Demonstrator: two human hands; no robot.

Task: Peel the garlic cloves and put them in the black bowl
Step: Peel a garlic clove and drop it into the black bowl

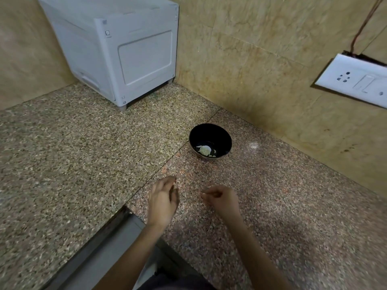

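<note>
Garlic (204, 150) lies pale in the bottom of the bowl (224, 137), which stands on the worktop (83, 153) at about 12 o'clock from the right hand (223, 200) and 1 o'clock from the left hand (163, 200). The right is slightly nearer. Right fingers (211, 193) are curled, thumb meeting forefinger as if pinching, though what they pinch is too small to tell. Left fingers are loosely curved, close together, holding nothing visible.

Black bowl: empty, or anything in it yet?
Not empty. The black bowl stands upright on the counter with a few pale garlic pieces at its bottom. The exact count cannot be told.
</note>
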